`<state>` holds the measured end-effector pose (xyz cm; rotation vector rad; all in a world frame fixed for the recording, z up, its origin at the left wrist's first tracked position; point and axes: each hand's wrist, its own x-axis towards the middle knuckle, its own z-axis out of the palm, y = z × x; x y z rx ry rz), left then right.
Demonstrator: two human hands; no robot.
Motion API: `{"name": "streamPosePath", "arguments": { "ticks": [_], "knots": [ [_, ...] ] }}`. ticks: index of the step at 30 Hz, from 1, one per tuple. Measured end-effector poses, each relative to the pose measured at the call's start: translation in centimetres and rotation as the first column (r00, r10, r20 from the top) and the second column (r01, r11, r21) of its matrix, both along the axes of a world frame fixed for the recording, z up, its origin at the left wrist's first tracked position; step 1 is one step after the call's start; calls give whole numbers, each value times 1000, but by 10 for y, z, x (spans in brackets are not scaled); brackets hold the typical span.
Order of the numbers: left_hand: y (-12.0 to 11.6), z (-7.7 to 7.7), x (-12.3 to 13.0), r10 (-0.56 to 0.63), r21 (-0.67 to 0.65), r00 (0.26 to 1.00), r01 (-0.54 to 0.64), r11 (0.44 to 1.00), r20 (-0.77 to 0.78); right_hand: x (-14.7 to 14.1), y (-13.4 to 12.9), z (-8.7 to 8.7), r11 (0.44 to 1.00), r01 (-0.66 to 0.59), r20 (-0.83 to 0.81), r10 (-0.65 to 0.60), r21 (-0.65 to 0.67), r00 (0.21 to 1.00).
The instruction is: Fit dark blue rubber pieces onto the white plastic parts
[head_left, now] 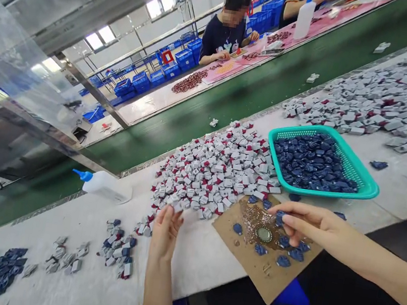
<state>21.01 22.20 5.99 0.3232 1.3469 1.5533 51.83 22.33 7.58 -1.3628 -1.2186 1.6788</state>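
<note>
Dark blue, a small piece (279,218) is pinched by the right hand (307,223) over brown cardboard (231,233); I cannot tell whether the left hand (164,232), fingers (167,214) beside the pale pile (212,166), grips anything.

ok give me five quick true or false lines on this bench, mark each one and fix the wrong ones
1. The right hand pinches a blue piece. True.
2. Loose blue pieces lie on the board. True.
3. The basket beside the board is full of grey pieces. False: the pieces in it are dark blue.
4. The left hand is inside that basket. False: it is apart from it, left of the board.
5. The near bottle has a blue cap. True.
</note>
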Motion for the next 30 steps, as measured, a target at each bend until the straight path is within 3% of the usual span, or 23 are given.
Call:
{"name": "streamPosePath", "arguments": {
  "ticks": [3,6,10,15,19,25,30],
  "knots": [
    [-36,-9,15,32,-44,998,-30,999,59,-6,-2,-2,1000,29,-1,-29,-1,1000],
    [-48,-13,22,63,-77,990,-54,996,123,-8,-3,-2,996,84,56,-85,17,995],
    [-42,-14,27,44,-76,983,-30,997,178,-2,-7,-6,997,51,50,-48,-61,998],
    [-29,-14,40,-5,-52,980,16,999,201,5,-13,-25,993,-14,-5,14,-114,1000],
    [-30,-15,52,-68,-47,975,79,996,211,6,-15,-34,998,56,58,-56,-10,997],
    [-40,-20,61,-182,-28,959,193,981,219,4,-14,-28,998,-53,143,46,40,989],
    [-45,-22,64,-176,-34,962,187,982,210,-1,-11,-24,987,-150,103,144,54,984]
  ]
}}
